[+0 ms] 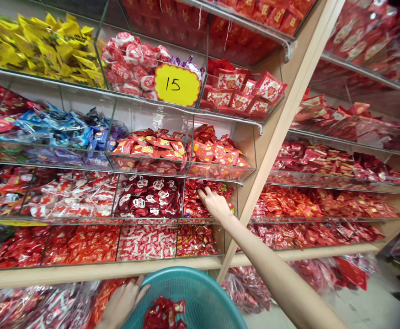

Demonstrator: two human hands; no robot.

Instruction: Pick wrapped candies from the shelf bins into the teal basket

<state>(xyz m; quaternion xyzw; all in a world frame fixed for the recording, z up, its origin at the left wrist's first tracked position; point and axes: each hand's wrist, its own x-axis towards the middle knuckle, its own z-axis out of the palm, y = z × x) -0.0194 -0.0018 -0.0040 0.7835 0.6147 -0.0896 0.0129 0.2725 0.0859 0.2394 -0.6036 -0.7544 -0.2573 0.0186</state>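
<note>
My right hand (215, 204) reaches into a clear shelf compartment of red wrapped candies (191, 201). Its fingers are bent together at the candies, and whatever lies between the fingertips is hidden. Low in view, my left hand (126, 299) grips the left rim of a teal plastic basket (203, 292). A small heap of dark red candy packets (163, 313) lies in the basket. Left of my right hand, the neighbouring compartment holds maroon packets with white print (148, 198).
Wooden shelves with clear fronts hold candies: yellow packets (45, 48), blue packets (56, 123) and red packets (152, 144). A yellow "15" sign (177, 84) hangs above. A slanting wooden upright (271, 141) stands beside my right arm. Bagged candies (45, 304) lie below the bottom shelf.
</note>
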